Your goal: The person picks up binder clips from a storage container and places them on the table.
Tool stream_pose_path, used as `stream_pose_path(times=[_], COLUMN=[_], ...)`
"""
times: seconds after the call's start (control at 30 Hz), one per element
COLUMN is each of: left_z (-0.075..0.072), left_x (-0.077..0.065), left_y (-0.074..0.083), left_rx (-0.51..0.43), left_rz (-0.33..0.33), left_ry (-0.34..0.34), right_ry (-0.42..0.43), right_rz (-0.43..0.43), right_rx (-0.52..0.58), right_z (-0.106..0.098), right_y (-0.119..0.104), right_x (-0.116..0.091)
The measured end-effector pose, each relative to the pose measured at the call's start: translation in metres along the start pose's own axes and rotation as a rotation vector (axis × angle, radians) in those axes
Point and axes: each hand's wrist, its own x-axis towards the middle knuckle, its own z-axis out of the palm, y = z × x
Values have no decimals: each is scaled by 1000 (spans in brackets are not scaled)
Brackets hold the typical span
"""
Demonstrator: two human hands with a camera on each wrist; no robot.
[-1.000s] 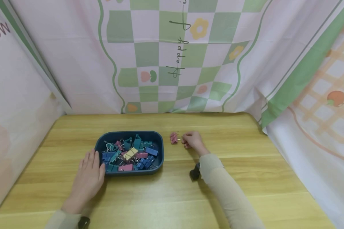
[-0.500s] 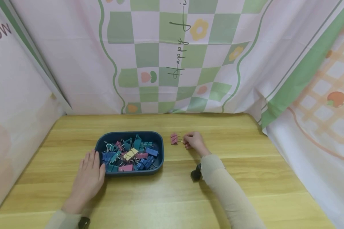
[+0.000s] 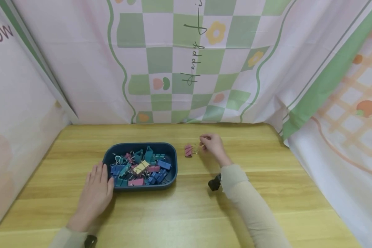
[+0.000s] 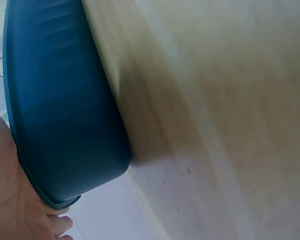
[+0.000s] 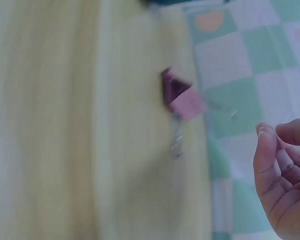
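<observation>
A pink binder clip (image 3: 188, 151) lies on the table to the right of a dark blue tray (image 3: 142, 188), its wire handles pointing right. Just beyond those handles is my right hand (image 3: 213, 145), apart from the clip. In the right wrist view the right hand (image 5: 285, 180) has curled fingers, thumb and forefinger tips close together, and nothing shows between them; the binder clip (image 5: 188, 103) stands off to the left. My left hand (image 3: 96, 187) rests with extended fingers along the tray's left rim. From the left wrist, the tray's outer wall (image 4: 70, 110) fills much of the view.
Inside the tray is a heap of blue, teal and pink binder clips, with a yellow binder clip (image 3: 141, 167) on top. A patterned curtain (image 3: 189, 62) hangs along the table's back edge, and more cloth encloses both sides. The table (image 3: 161, 217) has a wood-grain top.
The pink binder clip has turned slightly and settled on the table. My right hand has let go of its handle and drawn away, up and to the right. The left hand stays put.
</observation>
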Motion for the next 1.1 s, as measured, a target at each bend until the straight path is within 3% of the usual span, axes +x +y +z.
stream_pose_path(times=[0.33,0.53,0.83,1.1], left_z=[0,1,1,-1], left_x=[0,0,0,-1], left_y=[0,-1,-1,1], left_rx=[6,9,10,6], left_rz=[4,6,11,0], left_ry=[9,11,18,6], right_ry=[-88,-185,-309,-358], right_rz=[-182,-182,-272,-270], right_rx=[-95,-85,-247,-350], right_z=[23,42,65,81], right_y=[-44,-59,-61,-54], right_x=[-21,-36,-45,-46])
